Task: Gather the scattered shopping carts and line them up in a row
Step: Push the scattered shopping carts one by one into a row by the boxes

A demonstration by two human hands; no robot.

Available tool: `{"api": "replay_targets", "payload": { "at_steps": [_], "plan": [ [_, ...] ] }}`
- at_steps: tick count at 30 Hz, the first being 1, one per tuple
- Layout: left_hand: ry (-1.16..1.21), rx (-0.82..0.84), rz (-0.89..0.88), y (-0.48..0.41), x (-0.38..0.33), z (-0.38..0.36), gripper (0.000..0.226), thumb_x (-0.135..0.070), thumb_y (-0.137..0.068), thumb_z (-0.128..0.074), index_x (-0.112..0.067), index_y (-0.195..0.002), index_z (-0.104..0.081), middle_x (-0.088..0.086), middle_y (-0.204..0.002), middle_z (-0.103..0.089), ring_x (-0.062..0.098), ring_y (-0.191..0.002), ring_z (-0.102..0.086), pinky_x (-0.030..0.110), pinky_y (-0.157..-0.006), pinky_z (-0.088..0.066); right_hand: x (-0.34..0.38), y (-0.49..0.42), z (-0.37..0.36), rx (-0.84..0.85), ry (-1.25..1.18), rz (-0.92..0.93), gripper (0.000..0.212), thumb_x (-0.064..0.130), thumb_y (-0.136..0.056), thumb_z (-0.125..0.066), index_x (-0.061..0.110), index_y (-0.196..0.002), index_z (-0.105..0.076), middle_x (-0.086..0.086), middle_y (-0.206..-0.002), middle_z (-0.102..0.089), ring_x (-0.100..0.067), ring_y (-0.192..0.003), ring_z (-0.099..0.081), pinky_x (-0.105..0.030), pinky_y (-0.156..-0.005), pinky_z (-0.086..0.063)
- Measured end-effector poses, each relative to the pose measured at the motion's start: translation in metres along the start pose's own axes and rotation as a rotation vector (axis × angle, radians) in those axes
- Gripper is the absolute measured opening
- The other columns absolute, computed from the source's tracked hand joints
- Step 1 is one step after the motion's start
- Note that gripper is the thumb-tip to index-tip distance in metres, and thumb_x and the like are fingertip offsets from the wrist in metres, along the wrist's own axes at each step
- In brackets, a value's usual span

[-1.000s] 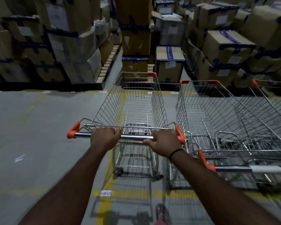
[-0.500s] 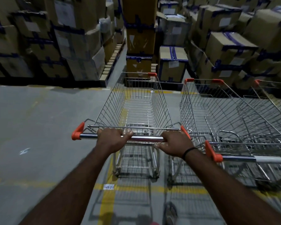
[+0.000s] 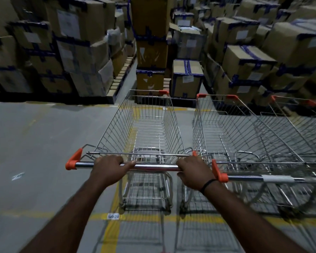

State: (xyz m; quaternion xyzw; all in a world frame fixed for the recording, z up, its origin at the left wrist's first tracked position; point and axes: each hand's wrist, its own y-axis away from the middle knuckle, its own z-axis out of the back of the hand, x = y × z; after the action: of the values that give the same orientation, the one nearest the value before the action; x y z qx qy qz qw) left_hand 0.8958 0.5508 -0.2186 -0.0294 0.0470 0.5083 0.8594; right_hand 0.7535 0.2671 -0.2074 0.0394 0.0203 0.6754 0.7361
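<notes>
With both hands' fingers [image 3: 128,163] clamped on its handle [image 3: 153,167], the cart [image 3: 146,125] has rolled forward, nearly level beside the parked cart [image 3: 235,128].

Both hands [image 3: 108,168] clenched, arms outstretched

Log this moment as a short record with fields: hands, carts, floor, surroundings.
left hand: closed over the handle bar of the pushed cart
right hand: gripping the same bar near its right end
carts: pushed cart empty; second cart beside it on the right; third cart beyond that
floor: grey, with yellow lines
surroundings: stacked cardboard boxes ahead
</notes>
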Motion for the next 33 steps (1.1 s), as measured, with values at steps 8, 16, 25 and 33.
{"api": "replay_targets", "payload": {
  "at_steps": [8,16,25,33],
  "plan": [
    [-0.029,-0.099,-0.016,0.019,0.003,-0.005,0.088,-0.096,-0.074,-0.009,-0.024,-0.062,-0.060,-0.009,-0.062,-0.056,0.014,-0.069,-0.056,0.038,-0.076,-0.041,-0.007,0.021,-0.010,-0.048,-0.028,0.009,0.014,0.017,-0.093,-0.054,0.021,-0.106,-0.058,-0.005,-0.100,-0.066,-0.027,-0.100,-0.058,-0.046,-0.107,-0.037],
    [0.030,-0.098,-0.043,0.038,-0.004,-0.006,0.081,-0.094,-0.073,-0.015,-0.026,-0.064,-0.058,-0.011,-0.065,-0.055,0.013,-0.071,-0.053,0.037,-0.073,-0.035,-0.008,0.041,-0.017,-0.096,-0.016,0.002,0.020,0.011,-0.088,-0.054,0.021,-0.104,-0.061,-0.005,-0.100,-0.068,-0.027,-0.102,-0.059,-0.046,-0.117,-0.028],
    [0.048,-0.010,-0.036,0.053,-0.010,0.000,0.082,-0.094,-0.071,-0.012,-0.027,-0.069,-0.059,-0.010,-0.074,-0.060,0.016,-0.079,-0.057,0.038,-0.078,-0.041,-0.006,0.059,-0.015,-0.050,-0.009,-0.005,0.019,0.010,-0.090,-0.054,0.022,-0.104,-0.059,-0.004,-0.098,-0.067,-0.027,-0.102,-0.058,-0.050,-0.115,-0.031],
    [0.061,0.252,-0.070,0.053,-0.018,0.016,0.081,-0.096,-0.072,-0.021,-0.028,-0.089,-0.062,-0.007,-0.088,-0.063,0.014,-0.084,-0.058,0.035,-0.083,-0.046,-0.004,0.066,0.003,0.015,0.041,-0.057,0.019,0.016,-0.092,-0.054,0.023,-0.108,-0.062,-0.003,-0.110,-0.069,-0.027,-0.117,-0.057,-0.048,-0.114,-0.025]
  ]
}}
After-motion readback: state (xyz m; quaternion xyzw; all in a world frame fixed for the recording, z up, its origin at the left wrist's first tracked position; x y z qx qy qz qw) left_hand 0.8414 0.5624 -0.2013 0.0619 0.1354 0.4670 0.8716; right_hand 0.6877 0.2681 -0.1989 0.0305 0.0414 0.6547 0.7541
